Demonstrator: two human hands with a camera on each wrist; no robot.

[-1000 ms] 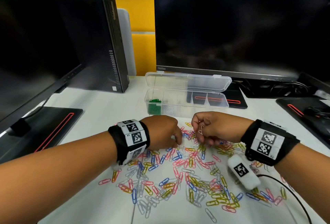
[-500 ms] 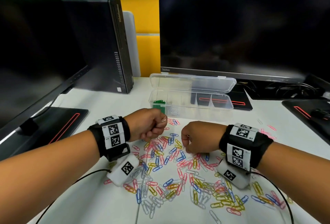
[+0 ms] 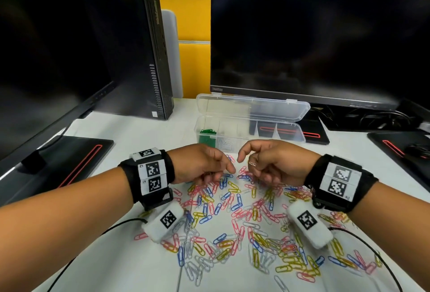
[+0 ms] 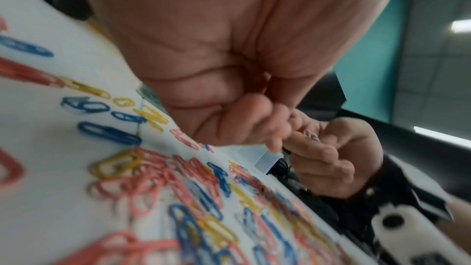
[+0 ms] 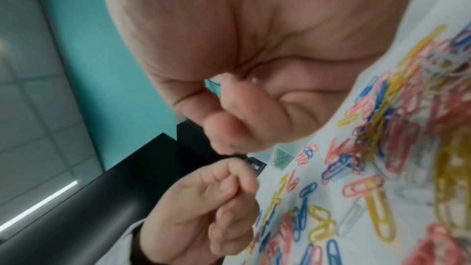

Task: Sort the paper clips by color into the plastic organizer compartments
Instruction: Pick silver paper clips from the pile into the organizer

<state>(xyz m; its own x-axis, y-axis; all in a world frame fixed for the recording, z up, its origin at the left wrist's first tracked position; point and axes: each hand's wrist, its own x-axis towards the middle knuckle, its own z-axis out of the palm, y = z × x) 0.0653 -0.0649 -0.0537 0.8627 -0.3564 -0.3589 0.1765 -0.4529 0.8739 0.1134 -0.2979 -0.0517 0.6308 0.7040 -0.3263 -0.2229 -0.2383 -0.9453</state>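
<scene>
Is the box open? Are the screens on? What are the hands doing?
Plastic organizer: lid open, green clips in its leftmost compartment, pale clips in the next.
Monitor: dark.
Loose paper clips: scattered unsorted on the table.
Left hand: fingers curled over the pile; whether it holds a clip is hidden.
Right hand: pinches a pale clip.

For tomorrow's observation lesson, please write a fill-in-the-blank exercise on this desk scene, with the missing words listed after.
1. The plastic organizer has its lid ____.
2. The paper clips already in its leftmost compartment are ____.
3. The loose paper clips lie on a ____ table.
4. Both hands, left hand and right hand, are above the ____ of loose clips.

Missing words: open; green; white; pile
</scene>
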